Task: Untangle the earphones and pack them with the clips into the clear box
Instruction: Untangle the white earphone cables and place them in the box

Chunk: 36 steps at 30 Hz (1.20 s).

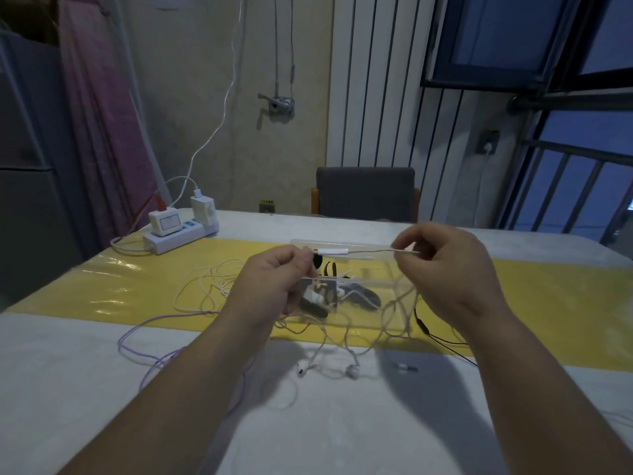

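Note:
My left hand [270, 286] and my right hand [452, 269] are raised over the clear box [376, 320], each pinching a white earphone cable [370, 251] stretched taut between them. A white inline remote [333, 252] sits on that stretch near my left fingers. More white cable hangs from both hands in loops to the table, ending in two white earbuds [351, 371] in front of the box. A purple cable [150, 344] lies at the left and a black cable [431, 334] at the right. Inside the box lie dark clips [363, 296], partly hidden behind my left hand.
A yellow mat [120, 286] runs across the white table under the box. A white power strip with chargers [181, 231] stands at the back left. A grey chair [364, 193] is behind the table. A small dark piece [407, 367] lies near the front right.

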Tool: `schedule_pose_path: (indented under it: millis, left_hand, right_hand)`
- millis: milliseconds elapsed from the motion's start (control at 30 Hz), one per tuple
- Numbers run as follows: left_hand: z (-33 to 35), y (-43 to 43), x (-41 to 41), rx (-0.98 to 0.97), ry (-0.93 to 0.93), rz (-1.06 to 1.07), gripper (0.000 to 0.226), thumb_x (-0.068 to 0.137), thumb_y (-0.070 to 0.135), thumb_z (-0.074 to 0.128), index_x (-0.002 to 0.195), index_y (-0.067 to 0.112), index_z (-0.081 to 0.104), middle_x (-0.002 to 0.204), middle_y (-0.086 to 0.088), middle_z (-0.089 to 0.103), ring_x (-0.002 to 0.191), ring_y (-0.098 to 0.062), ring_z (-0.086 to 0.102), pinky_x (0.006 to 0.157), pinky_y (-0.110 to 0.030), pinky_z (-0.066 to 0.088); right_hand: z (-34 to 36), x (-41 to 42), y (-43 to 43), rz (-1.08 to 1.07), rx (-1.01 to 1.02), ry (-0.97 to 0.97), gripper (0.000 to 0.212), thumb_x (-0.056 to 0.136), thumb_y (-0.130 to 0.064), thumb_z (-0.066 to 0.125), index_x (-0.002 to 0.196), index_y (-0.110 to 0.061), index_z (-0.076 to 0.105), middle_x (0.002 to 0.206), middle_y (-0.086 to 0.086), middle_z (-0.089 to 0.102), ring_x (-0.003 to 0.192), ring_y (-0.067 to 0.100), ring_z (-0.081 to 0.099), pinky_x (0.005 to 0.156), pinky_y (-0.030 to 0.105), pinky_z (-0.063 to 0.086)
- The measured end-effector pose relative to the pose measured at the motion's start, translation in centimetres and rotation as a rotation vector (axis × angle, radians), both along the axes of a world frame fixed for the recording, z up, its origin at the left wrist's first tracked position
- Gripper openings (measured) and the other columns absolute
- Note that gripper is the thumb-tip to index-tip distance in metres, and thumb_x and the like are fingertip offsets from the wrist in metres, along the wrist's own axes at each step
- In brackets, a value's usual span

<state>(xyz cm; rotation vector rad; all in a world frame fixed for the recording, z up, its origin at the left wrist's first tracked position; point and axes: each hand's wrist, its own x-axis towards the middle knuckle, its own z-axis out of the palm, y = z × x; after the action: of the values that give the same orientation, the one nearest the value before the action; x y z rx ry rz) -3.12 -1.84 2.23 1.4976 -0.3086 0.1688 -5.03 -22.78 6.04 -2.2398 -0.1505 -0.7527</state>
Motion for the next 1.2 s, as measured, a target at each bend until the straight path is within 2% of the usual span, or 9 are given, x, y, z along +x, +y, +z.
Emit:
schedule_pose_path:
  millis: [67,133,300,467,700,800,900,1067,1200]
  left_hand:
    - [0.2,0.1,0.0,-0.112,-0.016,0.05,0.037,0.099,0.022,0.049,0.064,0.013,0.058,0.044,0.001,0.038,0.04,-0.015,0.037,0.041,-0.019,0.03]
    - [0.3,-0.3,-0.1,-0.242,-0.025,0.048,0.032,0.101,0.02,0.045,0.072,0.01,0.055,0.046,-0.002,0.034,0.039,-0.017,0.043,0.04,-0.021,0.038]
    - [0.0,-0.2,0.3,-0.262,-0.056,0.133,0.029,0.102,0.027,0.042,0.079,0.015,0.054,0.048,-0.002,0.027,0.036,-0.017,0.03,0.038,-0.021,0.029]
    - [-0.1,0.7,1.2,-0.155,-0.026,0.232,0.036,0.101,0.034,0.047,0.07,0.02,0.058,0.046,0.005,0.025,0.041,-0.013,0.019,0.044,-0.022,0.017]
    - [-0.2,0.7,1.1,-0.212,-0.082,0.454,0.035,0.101,0.034,0.046,0.069,0.025,0.058,0.048,0.007,0.031,0.046,-0.014,0.024,0.046,-0.026,0.02]
    - [-0.1,0.7,0.9,-0.311,-0.114,0.584,0.035,0.102,0.033,0.043,0.069,0.027,0.052,0.053,0.003,0.032,0.048,-0.015,0.027,0.044,-0.025,0.021]
    - [-0.1,1.1,1.2,-0.314,-0.052,0.643,0.038,0.101,0.042,0.042,0.067,0.027,0.05,0.051,0.006,0.031,0.043,-0.013,0.027,0.04,-0.018,0.025]
    - [-0.2,1.2,1.4,-0.246,0.044,0.474,0.035,0.099,0.037,0.05,0.069,0.019,0.058,0.048,0.004,0.037,0.044,-0.014,0.032,0.042,-0.025,0.025]
    - [-0.1,0.6,0.7,-0.048,0.081,0.244,0.026,0.093,0.019,0.06,0.073,0.005,0.067,0.055,-0.003,0.052,0.048,-0.018,0.045,0.043,-0.026,0.037]
  right_hand:
    - [0.1,-0.1,0.0,-0.1,0.061,-0.015,0.011,0.087,-0.034,0.064,0.077,-0.031,0.066,0.06,-0.006,0.061,0.06,0.011,0.059,0.056,0.028,0.043]
    - [0.1,-0.3,0.0,-0.123,0.108,0.037,0.038,0.09,-0.056,0.054,0.076,-0.024,0.069,0.056,-0.002,0.064,0.058,0.013,0.061,0.058,0.03,0.045]
    - [0.7,-0.6,-0.1,-0.007,0.15,0.525,0.081,0.089,-0.073,0.025,0.073,-0.009,0.071,0.055,0.006,0.069,0.037,0.01,0.048,0.05,0.027,0.034]
    - [0.8,-0.6,-1.6,0.402,0.386,0.574,0.032,0.082,-0.032,0.071,0.073,-0.001,0.064,0.056,0.007,0.045,0.045,0.012,0.032,0.045,0.024,0.023]
    - [1.4,-0.8,-2.2,0.558,0.539,0.165,0.026,0.075,-0.019,0.053,0.058,-0.012,0.071,0.063,0.011,0.058,0.062,0.016,0.055,0.062,0.026,0.047]
    - [1.1,-0.7,-1.9,0.482,0.396,0.21,0.028,0.077,-0.024,0.057,0.052,-0.011,0.058,0.052,0.017,0.042,0.054,0.027,0.05,0.065,0.047,0.046]
    - [0.9,-0.6,-2.4,0.421,0.318,0.313,0.022,0.073,-0.025,0.061,0.061,-0.007,0.058,0.047,0.004,0.037,0.047,0.022,0.044,0.056,0.041,0.047]
    - [0.9,-0.5,-1.7,0.461,0.404,0.284,0.019,0.09,0.003,0.052,0.094,-0.003,0.07,0.073,0.012,0.069,0.051,0.018,0.045,0.043,0.026,0.041]
    - [0.6,-0.5,-1.2,0.494,0.494,0.2,0.021,0.094,0.002,0.053,0.101,-0.009,0.07,0.077,0.009,0.071,0.051,0.012,0.046,0.046,0.024,0.043]
